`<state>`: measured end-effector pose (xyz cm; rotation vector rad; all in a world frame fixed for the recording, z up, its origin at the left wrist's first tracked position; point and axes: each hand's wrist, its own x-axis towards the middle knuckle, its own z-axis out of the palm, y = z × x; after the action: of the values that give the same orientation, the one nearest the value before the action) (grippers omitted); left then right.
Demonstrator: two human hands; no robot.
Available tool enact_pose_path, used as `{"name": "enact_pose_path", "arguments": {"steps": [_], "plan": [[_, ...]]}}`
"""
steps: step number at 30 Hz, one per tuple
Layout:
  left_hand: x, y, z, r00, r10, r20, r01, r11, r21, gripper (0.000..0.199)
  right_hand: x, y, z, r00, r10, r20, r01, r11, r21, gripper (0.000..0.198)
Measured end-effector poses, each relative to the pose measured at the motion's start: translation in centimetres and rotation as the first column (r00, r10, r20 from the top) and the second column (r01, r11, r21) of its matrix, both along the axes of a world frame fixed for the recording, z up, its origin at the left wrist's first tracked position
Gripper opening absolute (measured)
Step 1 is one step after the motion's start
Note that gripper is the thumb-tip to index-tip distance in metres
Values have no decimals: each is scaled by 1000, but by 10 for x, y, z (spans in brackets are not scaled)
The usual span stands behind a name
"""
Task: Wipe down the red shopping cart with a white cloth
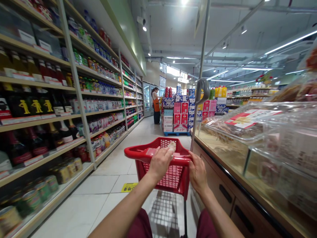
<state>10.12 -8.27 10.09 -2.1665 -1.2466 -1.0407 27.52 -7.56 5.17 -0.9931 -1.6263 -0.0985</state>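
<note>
A red plastic shopping cart (184, 180) with a mesh basket stands right in front of my body. My left hand (161, 161) is closed over the middle of its red handle (138, 153). At the fingertips of that hand is a small pale, crumpled thing (171, 146); its kind is unclear, and I cannot tell whether the fingers pinch it. Near the right end of the handle, my right hand (197, 170) wraps around the bar, its fingertips partly hidden. Little of the basket's inside shows behind my hands.
Long shelves (101, 94) of bottles, cans and packets line the left side. Close on the right is a display counter (223, 165) with clear plastic food boxes (247, 122). A pole (201, 62) rises beside it. Ahead are stacked drink cartons (180, 114) and a person in an orange apron (156, 105).
</note>
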Motion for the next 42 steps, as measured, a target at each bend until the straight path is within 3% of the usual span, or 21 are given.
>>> {"name": "enact_pose_path", "arguments": {"steps": [4, 10, 16, 20, 22, 28, 33, 35, 37, 42], "plan": [[-25, 4, 4, 970, 130, 205, -123, 991, -50, 23, -4, 1, 0, 999, -21, -31, 22, 1000, 8, 34], [-11, -3, -5, 992, -109, 61, 111, 994, -17, 30, -3, 3, -1, 999, -38, -12, 39, 999, 30, 33], [-20, 6, 0, 971, 124, 206, -96, 985, -141, 30, -2, 7, -4, 999, -45, -11, 46, 998, 32, 32], [0, 4, 0, 993, -72, 95, 78, 995, -66, 29, -1, 8, -4, 998, -59, 10, 58, 997, 49, 31], [-4, 4, 2, 993, -100, 61, 105, 991, -79, 27, 3, 7, -3, 997, -54, 49, 52, 997, 52, 30], [-49, 8, 5, 961, 155, 229, -131, 985, -116, 26, 4, 7, -2, 997, -54, 53, 52, 997, 49, 28], [-4, 0, -5, 994, -104, 46, 104, 995, 1, 28, 3, 7, -2, 997, -64, 46, 62, 997, 45, 29], [4, 0, -6, 990, -138, -9, 138, 990, 3, 29, 6, 7, -1, 996, -53, 72, 49, 998, 47, 29], [-10, 4, -4, 996, -84, 20, 84, 996, -17, 28, 8, 7, 0, 995, -50, 85, 46, 998, 47, 29], [-92, 21, 0, 948, 234, 214, -210, 969, -128, 28, 6, 7, -1, 996, -56, 72, 54, 998, 34, 27]]}}
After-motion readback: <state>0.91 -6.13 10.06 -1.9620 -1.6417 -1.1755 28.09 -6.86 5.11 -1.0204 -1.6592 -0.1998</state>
